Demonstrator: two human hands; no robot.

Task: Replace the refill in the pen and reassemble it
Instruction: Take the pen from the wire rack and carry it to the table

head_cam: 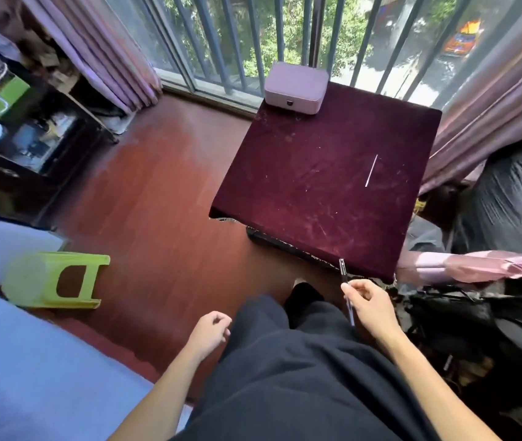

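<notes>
While the right hand (368,302) pinches the pen (343,272) in curled fingers, the refill (371,170) lies on the table (285,186) well beyond those fingertips, lengthwise away from them. The left hand (210,329), loosely curled and empty, is farther off.

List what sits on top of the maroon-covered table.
A pink box at the far edge of the table and a thin white refill lying right of centre. The box is closed, so its contents are hidden; the cloth covers the tabletop.

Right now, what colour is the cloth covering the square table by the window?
Deep maroon: a plain velvety cloth with pale scuff marks, shown in the head view.
</notes>
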